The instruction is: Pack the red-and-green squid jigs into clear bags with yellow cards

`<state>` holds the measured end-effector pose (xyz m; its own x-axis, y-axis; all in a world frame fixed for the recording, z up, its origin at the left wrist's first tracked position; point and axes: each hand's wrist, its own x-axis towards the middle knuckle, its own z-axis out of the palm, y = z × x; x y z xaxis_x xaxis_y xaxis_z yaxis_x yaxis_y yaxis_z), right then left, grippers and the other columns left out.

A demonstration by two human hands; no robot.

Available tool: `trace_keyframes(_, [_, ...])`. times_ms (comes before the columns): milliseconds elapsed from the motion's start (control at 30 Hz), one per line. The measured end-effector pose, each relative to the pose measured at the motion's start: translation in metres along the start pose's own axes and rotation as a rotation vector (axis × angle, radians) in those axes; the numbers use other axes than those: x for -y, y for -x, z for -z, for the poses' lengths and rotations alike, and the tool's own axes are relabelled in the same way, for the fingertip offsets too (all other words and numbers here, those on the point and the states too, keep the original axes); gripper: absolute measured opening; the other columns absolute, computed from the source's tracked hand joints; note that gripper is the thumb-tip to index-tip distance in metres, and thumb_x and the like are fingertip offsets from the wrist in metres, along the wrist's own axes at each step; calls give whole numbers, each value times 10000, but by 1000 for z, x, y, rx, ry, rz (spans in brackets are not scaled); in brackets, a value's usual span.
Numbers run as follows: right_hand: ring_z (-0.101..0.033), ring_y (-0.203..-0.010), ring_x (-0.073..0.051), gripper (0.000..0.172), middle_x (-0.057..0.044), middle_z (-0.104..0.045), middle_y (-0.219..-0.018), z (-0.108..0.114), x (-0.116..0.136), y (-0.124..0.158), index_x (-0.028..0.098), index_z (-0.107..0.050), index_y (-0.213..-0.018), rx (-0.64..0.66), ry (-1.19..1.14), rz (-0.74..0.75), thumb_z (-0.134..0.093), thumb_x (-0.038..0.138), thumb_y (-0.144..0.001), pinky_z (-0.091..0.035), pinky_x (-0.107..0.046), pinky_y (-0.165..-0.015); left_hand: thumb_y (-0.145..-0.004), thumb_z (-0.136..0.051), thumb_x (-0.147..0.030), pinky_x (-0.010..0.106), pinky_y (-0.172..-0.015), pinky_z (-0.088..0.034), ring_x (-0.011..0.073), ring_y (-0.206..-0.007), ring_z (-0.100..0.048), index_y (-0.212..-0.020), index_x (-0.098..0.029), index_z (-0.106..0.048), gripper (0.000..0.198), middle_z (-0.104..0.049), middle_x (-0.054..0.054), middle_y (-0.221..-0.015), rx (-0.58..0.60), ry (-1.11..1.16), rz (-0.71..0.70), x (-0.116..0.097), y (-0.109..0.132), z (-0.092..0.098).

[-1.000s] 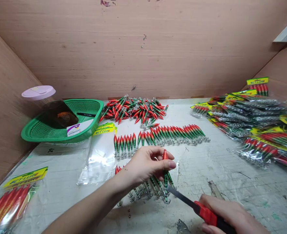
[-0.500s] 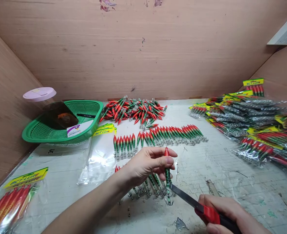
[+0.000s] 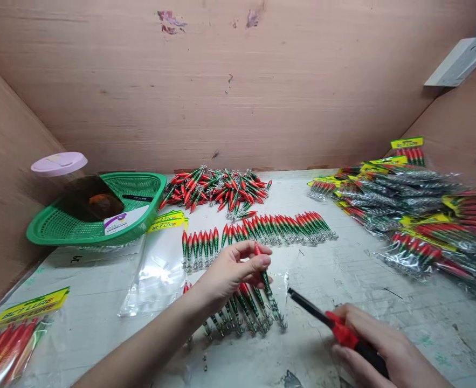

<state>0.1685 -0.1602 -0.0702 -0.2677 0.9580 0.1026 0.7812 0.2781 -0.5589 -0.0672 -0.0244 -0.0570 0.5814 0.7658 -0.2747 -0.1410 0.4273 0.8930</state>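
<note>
Pulled back from the lure, the tool (image 3: 338, 328) now points at it across a small gap, whereas half a second ago its tip was at the lure's lower body. Meanwhile the lure (image 3: 268, 291) leans more, its hooked end swung out to the right.

Thumb and fingers of the left hand (image 3: 238, 272) pinch this lure near its red top; its green body runs down below the fingertips, slanting away from the palm, with the hooks lowest. Whether those hooks touch the table (image 3: 343, 280) cannot be told.

Wrapped around the red-and-black handle, the right hand (image 3: 377, 345) sits lower and to the right, well apart from the lure.

Just left of the held lure, partly hidden under the left hand and forearm, lies a group of similar lures (image 3: 248, 310). Beyond the hand runs a longer row (image 3: 278, 229), with a loose pile (image 3: 221, 188) behind it.
</note>
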Motion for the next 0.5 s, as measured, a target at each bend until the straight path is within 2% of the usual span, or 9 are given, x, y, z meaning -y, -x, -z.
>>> trace_keyframes(67, [-619, -700, -164, 158, -34, -628, -794, -6, -31, 7, 230, -580, -830, -128, 214, 4, -470, 321, -898, -500, -237, -603, -660, -767, -354, 242, -577, -397, 77, -581, -467, -837, -157, -572, 329, -496, -55, -647, -80, -107, -43, 2, -7, -2])
trace_keyframes(133, [-618, -749, -201, 188, -60, -635, -846, -14, -62, 13, 218, -594, -857, -264, 425, 3, -480, 364, -892, -500, -298, -647, -666, -753, -302, 234, -558, -343, 75, -554, -429, -800, -169, -528, 293, -474, -71, -594, -114, -251, -58, 5, -15, -7])
trace_keyframes(200, [-604, -790, -241, 250, -90, -636, -882, -21, -84, 18, 202, -597, -846, -346, 571, 7, -467, 411, -895, -486, -364, -692, -667, -737, -260, 234, -542, -304, 75, -527, -401, -772, -177, -503, 270, -456, -83, -553, -93, -354, -40, 9, -21, -14])
trace_keyframes(267, [-587, -865, -281, 300, -121, -631, -940, -23, -91, 21, 185, -594, -872, -391, 624, 6, -480, 462, -881, -471, -414, -741, -667, -732, -263, 237, -551, -307, 81, -534, -417, -774, -181, -495, 273, -470, -81, -556, -48, -351, -8, 12, -25, -22])
trace_keyframes(333, [-559, -970, -304, 335, -135, -614, -1025, -19, -80, 21, 174, -590, -967, -407, 561, -10, -527, 482, -852, -459, -428, -795, -652, -748, -293, 242, -576, -327, 90, -563, -459, -791, -181, -496, 308, -497, -71, -581, -17, -279, 9, 14, -25, -29])
trace_keyframes(400, [-541, -1010, -278, 291, -112, -603, -1046, -10, -55, 17, 195, -586, -1015, -372, 383, -49, -543, 435, -856, -456, -387, -813, -629, -772, -331, 246, -597, -339, 100, -594, -498, -797, -182, -495, 357, -531, -56, -607, 2, -209, 14, 15, -23, -35])
trace_keyframes(467, [-553, -954, -225, 183, -71, -608, -961, 2, -27, 8, 227, -602, -951, -257, 119, -105, -499, 368, -896, -454, -328, -788, -606, -794, -363, 249, -607, -343, 105, -608, -517, -792, -182, -493, 397, -552, -45, -620, 23, -170, 25, 15, -21, -40])
trace_keyframes(500, [-557, -923, -210, 190, -58, -608, -911, 7, -14, 3, 232, -610, -910, -190, -18, -135, -474, 366, -910, -447, -318, -783, -596, -803, -375, 250, -612, -345, 105, -610, -520, -789, -182, -493, 413, -555, -44, -623, 35, -159, 29, 15, -20, -43])
